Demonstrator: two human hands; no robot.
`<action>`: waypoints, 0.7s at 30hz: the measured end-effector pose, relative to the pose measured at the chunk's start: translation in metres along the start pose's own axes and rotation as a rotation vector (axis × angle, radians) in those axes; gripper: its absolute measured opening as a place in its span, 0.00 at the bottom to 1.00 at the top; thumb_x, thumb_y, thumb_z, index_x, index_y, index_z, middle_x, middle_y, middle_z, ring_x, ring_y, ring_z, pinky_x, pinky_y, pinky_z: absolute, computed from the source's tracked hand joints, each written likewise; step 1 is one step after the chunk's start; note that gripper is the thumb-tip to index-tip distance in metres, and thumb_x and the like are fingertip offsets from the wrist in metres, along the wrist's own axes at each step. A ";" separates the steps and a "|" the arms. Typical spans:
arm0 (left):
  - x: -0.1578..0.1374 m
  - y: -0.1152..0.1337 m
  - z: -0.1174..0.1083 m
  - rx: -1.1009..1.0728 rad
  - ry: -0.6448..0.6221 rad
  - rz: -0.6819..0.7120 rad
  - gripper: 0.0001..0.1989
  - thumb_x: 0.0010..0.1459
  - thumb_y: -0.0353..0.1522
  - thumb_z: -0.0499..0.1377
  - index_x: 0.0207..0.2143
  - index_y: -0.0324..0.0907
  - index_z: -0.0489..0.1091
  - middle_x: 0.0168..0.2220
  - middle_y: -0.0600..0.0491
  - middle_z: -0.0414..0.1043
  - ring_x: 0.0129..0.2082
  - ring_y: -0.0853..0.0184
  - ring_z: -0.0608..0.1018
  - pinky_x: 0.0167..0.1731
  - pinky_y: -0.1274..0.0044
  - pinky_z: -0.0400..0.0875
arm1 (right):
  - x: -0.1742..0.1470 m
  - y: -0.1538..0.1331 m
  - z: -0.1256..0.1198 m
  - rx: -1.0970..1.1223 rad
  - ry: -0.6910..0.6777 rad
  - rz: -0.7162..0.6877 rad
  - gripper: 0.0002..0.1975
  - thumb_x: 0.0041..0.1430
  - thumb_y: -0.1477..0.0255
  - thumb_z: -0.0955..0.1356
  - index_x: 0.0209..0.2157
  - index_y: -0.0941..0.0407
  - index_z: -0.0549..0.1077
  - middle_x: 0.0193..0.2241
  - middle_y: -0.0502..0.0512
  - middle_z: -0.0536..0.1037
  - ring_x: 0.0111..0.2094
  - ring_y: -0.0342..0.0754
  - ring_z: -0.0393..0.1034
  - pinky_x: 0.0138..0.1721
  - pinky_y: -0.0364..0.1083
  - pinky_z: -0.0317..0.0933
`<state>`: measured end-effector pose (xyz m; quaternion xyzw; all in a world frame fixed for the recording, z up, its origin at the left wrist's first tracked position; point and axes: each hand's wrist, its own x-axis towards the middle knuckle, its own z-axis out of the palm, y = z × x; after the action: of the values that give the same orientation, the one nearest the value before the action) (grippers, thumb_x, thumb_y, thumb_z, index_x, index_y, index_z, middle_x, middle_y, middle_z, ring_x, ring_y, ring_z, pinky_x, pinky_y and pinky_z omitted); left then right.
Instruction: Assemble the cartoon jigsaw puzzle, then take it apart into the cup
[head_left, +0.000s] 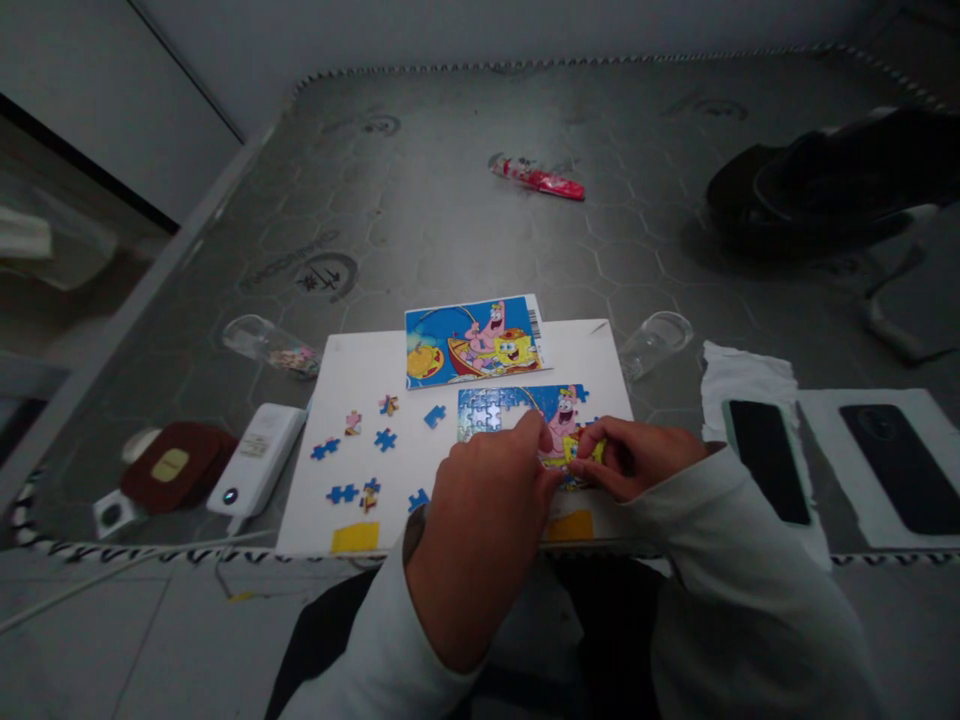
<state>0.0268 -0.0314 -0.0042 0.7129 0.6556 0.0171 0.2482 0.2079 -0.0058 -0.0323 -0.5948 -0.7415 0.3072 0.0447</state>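
A partly assembled jigsaw puzzle (480, 398) lies on the white board (360, 365), its top row and the pink character on its right side joined. My right hand (645, 455) is closed at the puzzle's lower right, thumb and finger pinching a yellow puzzle piece (598, 450). Over the puzzle's lower left, my left hand (484, 500) is closed, its thumb and fingertips pressed together beside the yellow character; whatever they hold is hidden. Several loose blue and pink puzzle pieces (385, 440) lie left of my hands. Behind the puzzle rests the reference picture card (469, 345).
Clear plastic cups (259, 338) (660, 340) lie on both sides of the board. A white device (256, 460) and brown case (176, 465) are left; phones (769, 460) (904, 465) lie right. Farther back are a red wrapper (551, 183) and a dark object (810, 195).
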 end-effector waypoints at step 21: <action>-0.005 -0.003 0.000 0.063 0.001 0.037 0.06 0.58 0.40 0.62 0.35 0.49 0.71 0.32 0.55 0.78 0.32 0.56 0.78 0.26 0.72 0.60 | -0.002 -0.001 0.004 -0.066 0.044 0.004 0.08 0.53 0.63 0.72 0.30 0.52 0.72 0.17 0.43 0.71 0.20 0.41 0.65 0.24 0.42 0.51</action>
<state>0.0230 -0.0360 -0.0041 0.7324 0.6426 0.0013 0.2250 0.2058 -0.0092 -0.0346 -0.6041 -0.7489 0.2693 0.0409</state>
